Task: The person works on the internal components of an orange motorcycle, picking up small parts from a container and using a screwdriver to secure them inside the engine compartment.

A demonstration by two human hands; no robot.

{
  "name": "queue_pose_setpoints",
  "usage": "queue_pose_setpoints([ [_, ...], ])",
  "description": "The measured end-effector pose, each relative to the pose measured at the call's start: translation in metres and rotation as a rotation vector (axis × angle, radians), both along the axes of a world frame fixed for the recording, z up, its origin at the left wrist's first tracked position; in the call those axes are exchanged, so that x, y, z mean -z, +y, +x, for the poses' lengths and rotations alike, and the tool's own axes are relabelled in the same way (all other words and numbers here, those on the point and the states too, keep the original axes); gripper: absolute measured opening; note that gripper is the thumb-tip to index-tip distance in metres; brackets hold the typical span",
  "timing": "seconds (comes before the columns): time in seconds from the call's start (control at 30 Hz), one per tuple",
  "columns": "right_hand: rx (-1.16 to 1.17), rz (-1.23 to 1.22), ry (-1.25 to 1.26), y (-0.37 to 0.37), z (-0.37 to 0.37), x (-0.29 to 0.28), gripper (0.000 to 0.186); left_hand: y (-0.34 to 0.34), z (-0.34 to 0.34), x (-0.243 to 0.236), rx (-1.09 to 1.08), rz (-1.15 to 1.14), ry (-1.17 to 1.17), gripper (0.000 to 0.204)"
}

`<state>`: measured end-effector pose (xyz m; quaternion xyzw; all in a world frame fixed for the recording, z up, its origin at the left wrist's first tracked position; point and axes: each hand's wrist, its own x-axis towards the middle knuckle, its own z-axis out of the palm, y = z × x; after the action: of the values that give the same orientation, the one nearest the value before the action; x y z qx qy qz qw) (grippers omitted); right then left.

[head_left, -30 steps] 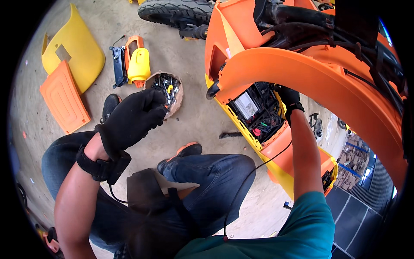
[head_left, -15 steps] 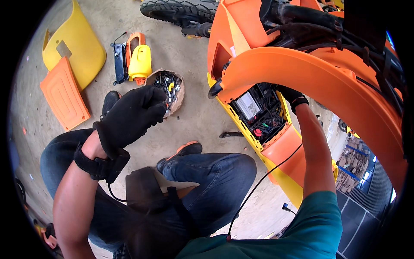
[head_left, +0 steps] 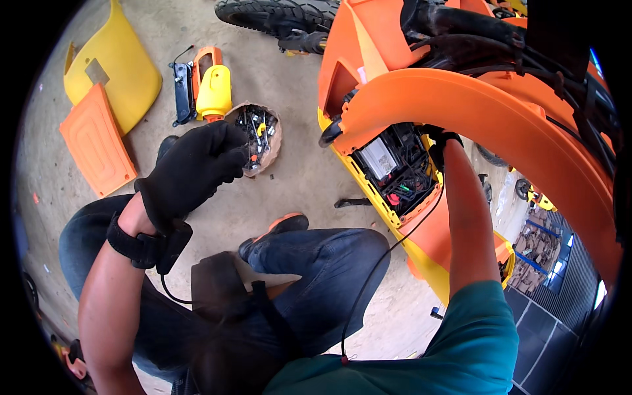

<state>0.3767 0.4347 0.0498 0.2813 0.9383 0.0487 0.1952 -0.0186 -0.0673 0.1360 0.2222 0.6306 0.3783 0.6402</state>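
Observation:
My left hand [head_left: 192, 166], in a black glove, hovers with fingers curled together beside a round, paper-like container [head_left: 276, 139]. Inside that container lie many small metal fasteners [head_left: 249, 125] and a yellow piece. Whatever the left fingers pinch, if anything, is hidden. My right hand [head_left: 434, 139], also gloved in black, reaches to the far right edge of an open compartment in an orange and yellow vehicle body [head_left: 431, 263]. Its fingers are mostly out of sight against the dark parts there. The compartment holds a silver box [head_left: 378, 158] and tangled black wires [head_left: 413, 181] with a red connector.
A large curved orange panel [head_left: 454, 95] arches over my right hand. On the floor at left lie a yellow panel [head_left: 128, 72], an orange panel [head_left: 99, 145] and a yellow cylindrical part [head_left: 214, 91]. A tyre [head_left: 276, 14] is at the top. A thin cable [head_left: 375, 266] runs along my right arm.
My right hand and forearm have shifted a little left along the compartment edge, and the cable moved with them. My left hand has drawn slightly left, its fingers still curled.

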Motion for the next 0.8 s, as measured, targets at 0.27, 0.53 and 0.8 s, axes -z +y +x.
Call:
queue_pose_setpoints([
  [0.27,-0.112,0.024,-0.012,0.001,0.012,-0.002,0.026,-0.005,-0.004,0.002,-0.008,-0.004,0.006,0.027],
  [0.53,-0.412,0.177,-0.057,0.001,0.025,-0.003,0.025,-0.001,-0.004,0.000,-0.005,-0.032,0.012,0.028],
  [0.8,0.346,-0.279,-0.155,-0.015,-0.017,-0.009,0.020,-0.011,-0.005,0.003,-0.040,-0.032,-0.007,0.030],
])
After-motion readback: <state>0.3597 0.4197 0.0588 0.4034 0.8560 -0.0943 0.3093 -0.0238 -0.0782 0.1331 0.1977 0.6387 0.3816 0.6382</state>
